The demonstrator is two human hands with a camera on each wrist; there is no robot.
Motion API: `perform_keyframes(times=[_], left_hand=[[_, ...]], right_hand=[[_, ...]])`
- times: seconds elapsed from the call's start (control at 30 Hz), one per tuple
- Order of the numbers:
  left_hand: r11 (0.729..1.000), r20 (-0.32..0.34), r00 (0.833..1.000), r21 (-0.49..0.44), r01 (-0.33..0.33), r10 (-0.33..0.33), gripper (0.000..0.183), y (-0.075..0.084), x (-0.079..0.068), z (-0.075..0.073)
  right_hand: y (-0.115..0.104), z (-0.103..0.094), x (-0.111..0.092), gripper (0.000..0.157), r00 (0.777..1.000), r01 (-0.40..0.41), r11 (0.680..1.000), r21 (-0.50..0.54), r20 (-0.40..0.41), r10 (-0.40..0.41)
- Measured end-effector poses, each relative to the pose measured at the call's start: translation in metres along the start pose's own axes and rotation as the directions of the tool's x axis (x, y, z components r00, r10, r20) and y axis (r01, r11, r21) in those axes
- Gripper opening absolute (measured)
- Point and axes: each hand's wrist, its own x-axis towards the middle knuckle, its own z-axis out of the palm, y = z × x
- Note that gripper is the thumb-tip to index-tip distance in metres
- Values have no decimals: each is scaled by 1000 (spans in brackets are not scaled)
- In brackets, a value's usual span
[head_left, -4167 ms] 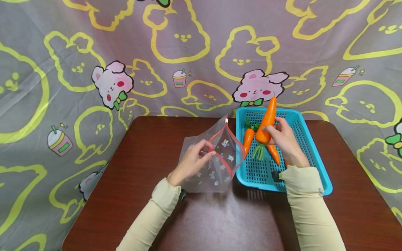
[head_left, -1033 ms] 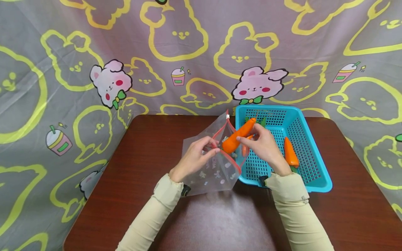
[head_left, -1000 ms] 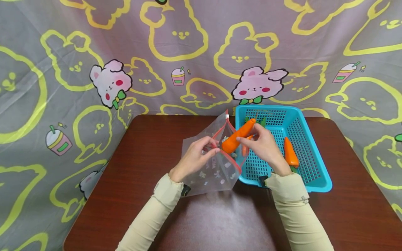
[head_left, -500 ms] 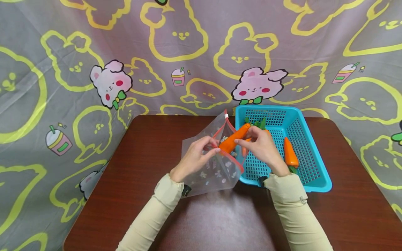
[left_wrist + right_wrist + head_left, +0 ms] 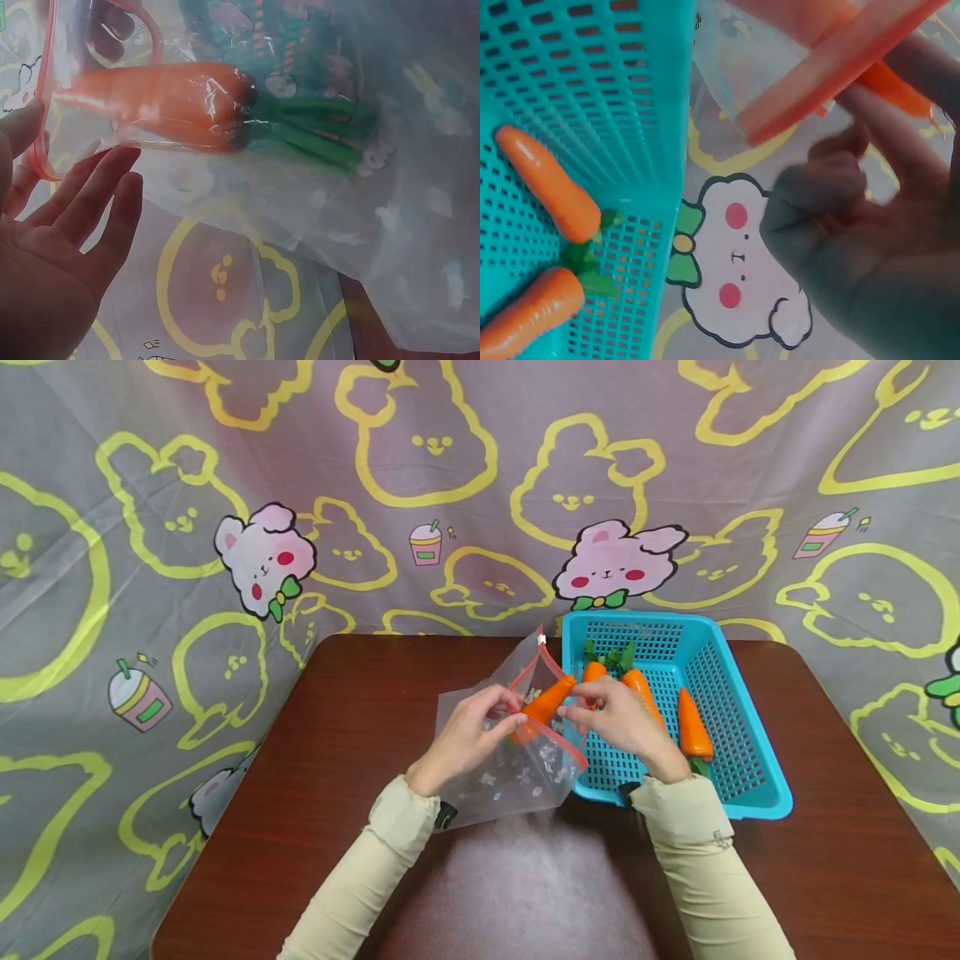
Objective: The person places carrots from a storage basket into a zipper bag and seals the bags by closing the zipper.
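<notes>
A clear zip bag (image 5: 480, 797) with a red edge is spread at the mouth. My left hand (image 5: 468, 731) pinches its red rim between thumb and fingers. A carrot (image 5: 547, 702) slants through the opening; in the left wrist view its green stems (image 5: 315, 135) lie inside the plastic. My right hand (image 5: 622, 718) holds this carrot near its narrow end, beside the bag's mouth. The right wrist view shows the carrot's tip (image 5: 900, 90) between the fingers, partly behind the red strip (image 5: 832, 75).
Right of the bag, a turquoise basket (image 5: 637, 617) stands on the dark wooden table (image 5: 360, 693). Several carrots lie in it, one by the right wall (image 5: 694, 727) and another (image 5: 641, 687) nearer the middle. A patterned cloth (image 5: 465, 443) hangs behind the table.
My right hand took the carrot from above the basket leftward to the bag. The carrot has slid deeper into the bag, stems first. My left hand has kept its grip on the rim.
</notes>
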Motion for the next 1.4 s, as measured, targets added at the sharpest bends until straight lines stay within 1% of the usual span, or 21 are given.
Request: perform_keyframes(times=[0.07,0.13,0.23,0.3,0.37,0.47,0.53,0.57,0.7,0.83,1.03,1.13,1.3,1.4], left_hand=[[1000,0,1000,4,7,-7,15,0,0,0],[1000,0,1000,6,12,-12,15,0,0,0],[1000,-5,1000,12,11,-11,15,1,-1,0],[1000,-12,1000,12,6,-6,16,1,-1,-1],[1000,-21,1000,12,0,0,16,1,-1,-1],[1000,-36,999,11,-10,11,18,0,-1,-2],[1000,-49,999,12,-22,22,18,-1,-1,-2],[1000,-53,998,14,-27,28,18,-1,0,-2],[999,-73,997,16,-35,36,16,-1,1,-3],[999,-82,996,18,-31,32,15,-1,2,-4],[999,-82,995,11,-50,51,19,-1,2,-4],[998,-85,994,5,-62,62,21,0,2,-4],[998,-92,994,5,-66,66,23,1,2,-5],[998,-96,993,5,-66,66,22,3,2,-6]], right_hand=[[-1,0,0,23,999,25,999,-26,31,-24],[-2,1,-1,32,999,27,999,-36,44,-25],[-4,0,-2,39,999,-16,999,-30,29,17],[-5,-2,-3,31,999,-36,999,-20,14,36],[-5,-4,-2,32,998,-58,998,-10,3,58],[-4,-9,-1,37,997,-76,997,-12,-10,76],[-4,-12,-2,49,994,-106,994,-19,-23,106],[-4,-14,-2,50,992,-121,992,-24,-30,120],[-3,-18,-4,47,985,-171,984,-37,-37,170],[-2,-21,-5,43,980,-200,979,-31,-14,200],[-2,-20,-4,38,978,-207,978,-30,9,208],[-2,-19,-2,38,977,-209,977,-40,29,210],[0,-16,1,36,972,-213,975,-68,86,219],[0,-15,1,35,965,-229,971,-75,112,236]])
